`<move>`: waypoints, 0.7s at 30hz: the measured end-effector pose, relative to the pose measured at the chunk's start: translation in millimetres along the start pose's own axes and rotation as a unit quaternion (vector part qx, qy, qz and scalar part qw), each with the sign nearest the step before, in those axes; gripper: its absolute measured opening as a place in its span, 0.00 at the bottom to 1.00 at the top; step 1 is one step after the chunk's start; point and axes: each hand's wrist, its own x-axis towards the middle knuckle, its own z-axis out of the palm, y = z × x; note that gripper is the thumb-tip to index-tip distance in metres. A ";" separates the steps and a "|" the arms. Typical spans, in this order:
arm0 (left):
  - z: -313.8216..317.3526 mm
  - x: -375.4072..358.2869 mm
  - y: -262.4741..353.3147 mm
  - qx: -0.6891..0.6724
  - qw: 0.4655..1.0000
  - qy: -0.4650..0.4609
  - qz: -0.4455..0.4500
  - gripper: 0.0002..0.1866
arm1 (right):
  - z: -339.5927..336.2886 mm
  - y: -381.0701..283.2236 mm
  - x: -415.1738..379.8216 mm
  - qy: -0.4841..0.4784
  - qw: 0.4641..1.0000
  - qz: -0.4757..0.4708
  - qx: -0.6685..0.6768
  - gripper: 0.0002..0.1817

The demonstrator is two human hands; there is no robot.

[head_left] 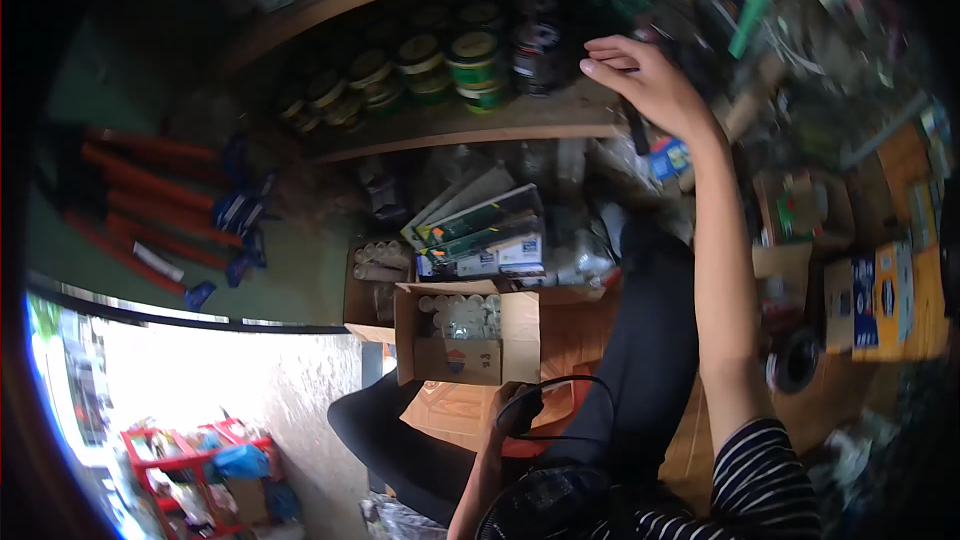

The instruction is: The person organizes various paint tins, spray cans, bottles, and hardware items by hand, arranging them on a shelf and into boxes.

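Observation:
My right hand (650, 90) is raised in front of the wooden shelf (580, 110). Its fingers and thumb point left, slightly bent and apart, with nothing visible between them. Nearest to its fingertips are dark cans (537, 55), and beside those, green tins with yellowish lids (475, 70). Low down, my left hand (505, 408) is closed around a black object with a looped cord (525, 408); I cannot tell what kind of object it is. Just above that hand stands an opened cardboard box (460, 360) with several whitish cylinders (460, 315) inside.
Orange-handled tools with blue heads (170, 205) hang on the left wall. Flat packages (480, 230) lean behind the box. My bent legs (650, 340) flank the tiled floor. At right are cartons (880, 300) and a black roll (793, 360). A red rack (200, 460) stands outside, lower left.

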 end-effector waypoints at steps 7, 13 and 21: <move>-17.5 3.7 -14.1 0.130 0.987 -0.071 -0.057 0.15 | 22.7 190.3 -391.7 0.308 0.857 0.393 0.127 0.24; -26.1 9.4 -7.9 0.207 0.969 -0.079 -0.106 0.15 | 151.2 224.2 -621.5 0.265 0.721 0.626 -0.131 0.54; -17.5 1.8 5.9 0.249 0.954 -0.071 -0.151 0.15 | 201.2 317.8 -612.3 0.013 0.698 0.668 -0.259 0.71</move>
